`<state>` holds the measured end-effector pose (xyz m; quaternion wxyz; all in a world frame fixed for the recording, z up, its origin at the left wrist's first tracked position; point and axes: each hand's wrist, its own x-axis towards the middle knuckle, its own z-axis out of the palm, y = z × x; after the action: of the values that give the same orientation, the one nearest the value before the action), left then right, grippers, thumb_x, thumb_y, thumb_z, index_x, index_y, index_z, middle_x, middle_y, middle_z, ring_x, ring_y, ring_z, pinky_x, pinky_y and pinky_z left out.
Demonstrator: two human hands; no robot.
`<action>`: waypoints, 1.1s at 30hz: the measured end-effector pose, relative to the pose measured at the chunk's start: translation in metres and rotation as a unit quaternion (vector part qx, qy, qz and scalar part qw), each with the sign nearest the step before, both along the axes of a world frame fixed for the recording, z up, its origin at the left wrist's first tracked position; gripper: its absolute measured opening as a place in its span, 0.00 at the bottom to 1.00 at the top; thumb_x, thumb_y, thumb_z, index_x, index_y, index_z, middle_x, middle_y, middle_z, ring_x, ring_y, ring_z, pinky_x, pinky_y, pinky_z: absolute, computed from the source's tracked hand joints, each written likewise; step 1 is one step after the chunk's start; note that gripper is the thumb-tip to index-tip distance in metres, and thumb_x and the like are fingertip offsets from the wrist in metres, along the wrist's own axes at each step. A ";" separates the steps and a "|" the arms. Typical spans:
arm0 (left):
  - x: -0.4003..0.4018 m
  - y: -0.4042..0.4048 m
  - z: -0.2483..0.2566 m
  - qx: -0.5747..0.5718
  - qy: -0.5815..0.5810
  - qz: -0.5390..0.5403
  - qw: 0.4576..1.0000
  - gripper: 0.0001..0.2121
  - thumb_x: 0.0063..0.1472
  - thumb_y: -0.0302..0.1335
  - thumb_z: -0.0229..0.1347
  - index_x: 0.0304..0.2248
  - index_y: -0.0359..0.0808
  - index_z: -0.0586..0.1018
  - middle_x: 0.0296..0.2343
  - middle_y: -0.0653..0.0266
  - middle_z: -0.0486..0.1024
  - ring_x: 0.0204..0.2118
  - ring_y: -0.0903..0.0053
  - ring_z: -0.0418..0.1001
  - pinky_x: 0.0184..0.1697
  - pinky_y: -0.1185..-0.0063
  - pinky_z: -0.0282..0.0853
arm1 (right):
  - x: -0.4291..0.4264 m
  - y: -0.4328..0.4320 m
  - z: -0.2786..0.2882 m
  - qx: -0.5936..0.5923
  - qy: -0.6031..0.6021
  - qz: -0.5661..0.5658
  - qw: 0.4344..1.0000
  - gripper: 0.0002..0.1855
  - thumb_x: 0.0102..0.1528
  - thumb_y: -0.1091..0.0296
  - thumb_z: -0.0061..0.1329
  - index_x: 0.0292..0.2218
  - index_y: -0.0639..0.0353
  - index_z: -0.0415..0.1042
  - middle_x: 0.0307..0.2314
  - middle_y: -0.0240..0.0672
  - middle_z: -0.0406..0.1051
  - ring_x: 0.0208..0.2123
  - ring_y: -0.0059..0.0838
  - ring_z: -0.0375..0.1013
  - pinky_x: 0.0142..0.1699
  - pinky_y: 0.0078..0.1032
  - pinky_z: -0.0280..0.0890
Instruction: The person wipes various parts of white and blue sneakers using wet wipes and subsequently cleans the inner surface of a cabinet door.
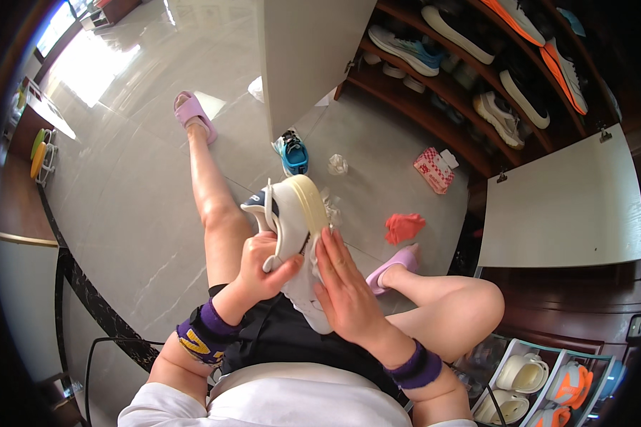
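A white sneaker with a navy heel patch and a yellowish sole is held above my lap, heel pointing away from me. My left hand grips it by the collar, with the thumb on the near side. Flat fingers of my right hand press along the sole's edge on the right. Under them a thin white wipe is bunched against the shoe, mostly hidden by the hand. Just beyond the heel, a blue sneaker with black laces stands on the tiled floor.
Crumpled white tissues, a red-and-white wipes pack and a red cloth lie on the floor. An open cabinet door stands ahead. Shoes fill the shoe cabinet shelves. A clear shoe rack is at lower right.
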<state>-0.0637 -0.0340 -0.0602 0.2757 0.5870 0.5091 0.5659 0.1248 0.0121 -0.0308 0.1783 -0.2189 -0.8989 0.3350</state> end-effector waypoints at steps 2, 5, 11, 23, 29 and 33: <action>0.011 0.003 -0.009 0.035 -0.015 -0.046 0.998 0.04 0.43 0.24 0.53 0.16 0.34 0.72 0.12 0.60 0.69 0.14 0.63 0.66 0.24 0.74 0.63 | -0.010 0.015 -0.002 0.028 0.018 -0.014 0.999 0.32 0.54 0.74 0.41 0.57 0.71 0.46 0.58 0.52 0.40 0.60 0.55 0.40 0.61 0.41 0.43; 0.020 0.003 -0.012 0.053 0.000 -0.080 0.995 0.04 0.42 0.23 0.54 0.16 0.34 0.72 0.12 0.60 0.69 0.14 0.62 0.67 0.23 0.74 0.64 | -0.028 0.052 0.001 0.086 0.008 -0.033 0.996 0.31 0.56 0.69 0.39 0.58 0.70 0.45 0.59 0.51 0.40 0.61 0.55 0.37 0.61 0.42 0.41; 0.020 0.004 -0.007 0.061 0.058 -0.053 0.995 0.02 0.41 0.23 0.54 0.17 0.34 0.74 0.11 0.61 0.68 0.14 0.64 0.68 0.23 0.75 0.65 | -0.026 0.049 -0.002 0.094 0.006 -0.042 0.995 0.33 0.57 0.63 0.37 0.59 0.67 0.43 0.59 0.48 0.39 0.61 0.54 0.38 0.60 0.47 0.41; 0.021 0.004 -0.012 0.061 0.038 -0.114 0.991 0.04 0.42 0.25 0.55 0.18 0.34 0.74 0.11 0.61 0.68 0.14 0.63 0.68 0.23 0.74 0.64 | -0.009 0.026 -0.007 0.043 0.004 -0.050 0.998 0.32 0.58 0.63 0.35 0.59 0.66 0.43 0.59 0.49 0.39 0.60 0.57 0.36 0.60 0.50 0.39; 0.026 -0.004 -0.015 0.030 0.085 -0.127 0.988 0.03 0.44 0.23 0.53 0.17 0.33 0.73 0.13 0.60 0.70 0.15 0.63 0.69 0.22 0.74 0.63 | -0.026 0.062 -0.001 0.061 -0.029 -0.038 0.997 0.26 0.55 0.73 0.35 0.56 0.58 0.54 0.58 0.41 0.48 0.61 0.51 0.38 0.62 0.45 0.38; 0.022 -0.008 -0.020 0.010 0.074 -0.115 0.990 0.04 0.43 0.24 0.54 0.18 0.33 0.73 0.13 0.59 0.70 0.16 0.63 0.70 0.23 0.74 0.63 | -0.009 0.031 -0.008 0.063 -0.043 -0.023 0.997 0.30 0.55 0.69 0.36 0.58 0.61 0.49 0.59 0.43 0.44 0.61 0.51 0.38 0.61 0.46 0.40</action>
<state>-0.0413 -0.0422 -0.0802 0.2946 0.6850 0.4514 0.4901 0.1161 0.0429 -0.0384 0.1600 -0.2419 -0.9199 0.2638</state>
